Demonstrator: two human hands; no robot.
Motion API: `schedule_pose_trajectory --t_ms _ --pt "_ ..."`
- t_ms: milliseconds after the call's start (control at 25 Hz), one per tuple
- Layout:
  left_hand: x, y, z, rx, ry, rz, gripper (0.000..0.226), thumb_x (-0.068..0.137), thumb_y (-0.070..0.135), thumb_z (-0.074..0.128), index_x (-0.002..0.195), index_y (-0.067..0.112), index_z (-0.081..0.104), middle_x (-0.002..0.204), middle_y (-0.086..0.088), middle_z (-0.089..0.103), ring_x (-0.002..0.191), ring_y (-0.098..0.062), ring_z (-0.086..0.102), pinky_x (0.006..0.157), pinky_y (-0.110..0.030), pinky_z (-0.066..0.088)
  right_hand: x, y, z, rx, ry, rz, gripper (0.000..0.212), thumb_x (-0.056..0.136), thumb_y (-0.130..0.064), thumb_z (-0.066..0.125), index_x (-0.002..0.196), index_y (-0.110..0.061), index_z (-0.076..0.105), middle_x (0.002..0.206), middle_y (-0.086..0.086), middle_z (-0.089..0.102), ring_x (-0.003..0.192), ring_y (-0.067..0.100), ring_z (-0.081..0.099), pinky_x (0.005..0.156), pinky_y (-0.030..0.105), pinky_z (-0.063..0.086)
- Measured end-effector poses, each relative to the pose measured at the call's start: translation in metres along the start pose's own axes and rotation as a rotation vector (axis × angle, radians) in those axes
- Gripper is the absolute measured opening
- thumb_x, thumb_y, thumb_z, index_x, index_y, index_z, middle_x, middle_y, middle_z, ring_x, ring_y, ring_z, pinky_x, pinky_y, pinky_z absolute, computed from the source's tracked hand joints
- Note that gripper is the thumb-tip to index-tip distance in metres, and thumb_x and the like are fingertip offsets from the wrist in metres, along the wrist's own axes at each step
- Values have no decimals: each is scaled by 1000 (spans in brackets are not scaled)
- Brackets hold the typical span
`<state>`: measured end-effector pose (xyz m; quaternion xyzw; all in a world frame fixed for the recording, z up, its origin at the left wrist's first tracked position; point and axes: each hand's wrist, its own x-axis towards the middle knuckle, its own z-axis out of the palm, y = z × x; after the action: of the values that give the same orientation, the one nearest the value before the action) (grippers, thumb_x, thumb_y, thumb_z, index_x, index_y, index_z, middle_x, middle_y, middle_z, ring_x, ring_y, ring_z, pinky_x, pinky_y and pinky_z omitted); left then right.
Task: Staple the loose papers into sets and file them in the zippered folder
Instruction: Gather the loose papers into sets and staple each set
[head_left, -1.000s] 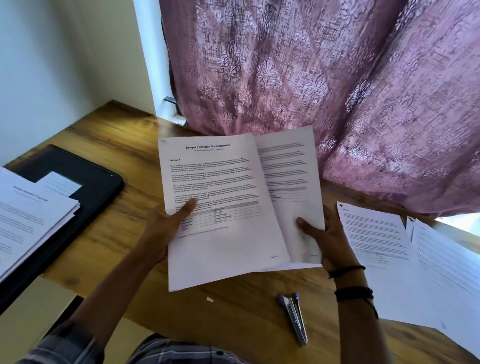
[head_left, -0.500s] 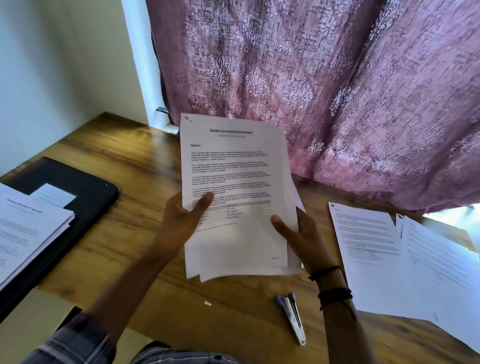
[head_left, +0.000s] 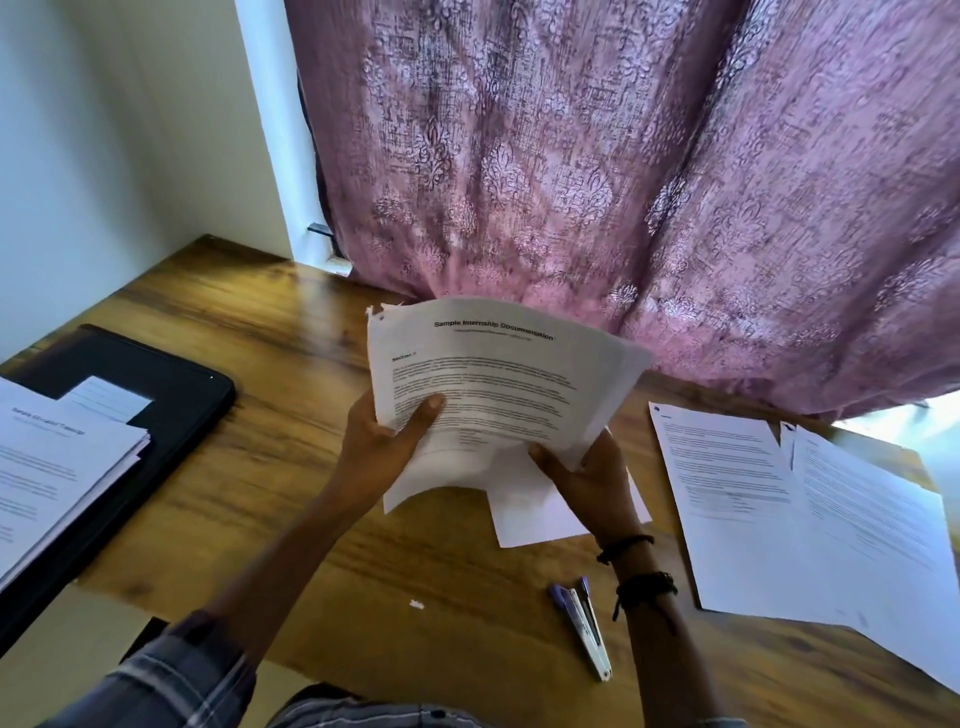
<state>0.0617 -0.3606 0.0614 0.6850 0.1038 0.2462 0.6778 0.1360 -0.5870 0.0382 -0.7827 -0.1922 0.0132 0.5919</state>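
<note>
Both hands — left hand, right hand — I see gripping the paper set, bowed above the bench — stapler beside.

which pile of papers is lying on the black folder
The stack at the left edge: it rests on the black folder. The held set is lifted; the right-hand sheets lie on bare wood.

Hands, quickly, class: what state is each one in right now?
Left hand: holds the paper set, thumb on top.
Right hand: holds the same paper set at its lower edge.
</note>
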Motion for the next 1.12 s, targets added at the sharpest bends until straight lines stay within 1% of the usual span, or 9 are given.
schedule_pose_trajectory --t_ms 160,360,480,600,680,760,840,960,1120 --pt "-7 -3 4 46 -56 -5 24 87 11 69 108 22 66 92 31 70 92 4 68 70 -12 53 -5 11 -6 -82 57 43 21 87 -11 70 105 -21 67 100 -6 72 89 13 71 75 44 60" --pt "-3 9 11 65 -78 -15 16 86 16 71 95 28 68 80 31 70 80 4 70 64 -12 53 -12 7 -45 142 121 196 28 85 -33 70 108 -18 65 103 5 73 97 25 70 83 41 58" --pt "-7 11 16 10 -47 -30 17 84 17 73 99 22 70 86 23 73 85 -4 72 69 -19 58 -30 42 -90 -224 335 340 34 88 -31 69 120 -19 62 123 10 65 117 27 60 99 39 47" --pt "-21 6 23 -16 -26 -59 17 84 15 74 99 22 71 90 19 74 86 -6 72 70 -21 58 -63 84 -135 -721 266 604 56 97 -37 53 143 -8 43 151 13 41 141 31 35 115 42 29" --pt "-30 0 29 -18 -28 -84 15 83 18 74 98 22 72 94 15 75 86 -8 72 71 -23 59 -84 96 -144 -869 162 641 45 99 -39 45 135 -12 52 147 11 45 136 32 40 109 44 36" --pt "-39 -3 34 -15 -27 -114 18 82 20 75 100 20 72 93 15 75 86 -7 72 70 -21 59 -98 99 -141 -893 170 581 36 95 -40 51 119 -16 63 133 7 55 122 33 52 97 42 44" --pt "-45 -5 42 -3 -43 -139 18 83 18 74 101 19 71 86 21 74 82 -2 71 65 -15 56 -101 95 -143 -865 295 549 39 90 -42 60 119 -16 63 126 9 59 115 33 53 94 43 47" --pt "-53 -3 54 7 -67 -171 16 83 17 74 96 25 70 81 25 73 79 1 71 62 -13 55 -95 95 -166 -883 363 624 59 86 -45 66 132 -11 52 135 15 50 124 36 44 98 48 44" --pt "-61 0 64 22 -93 -166 20 83 16 73 101 23 68 81 29 71 79 4 70 61 -10 52 -82 107 -205 -912 293 674 81 80 -50 71 141 -5 41 144 19 41 133 37 37 108 48 36"
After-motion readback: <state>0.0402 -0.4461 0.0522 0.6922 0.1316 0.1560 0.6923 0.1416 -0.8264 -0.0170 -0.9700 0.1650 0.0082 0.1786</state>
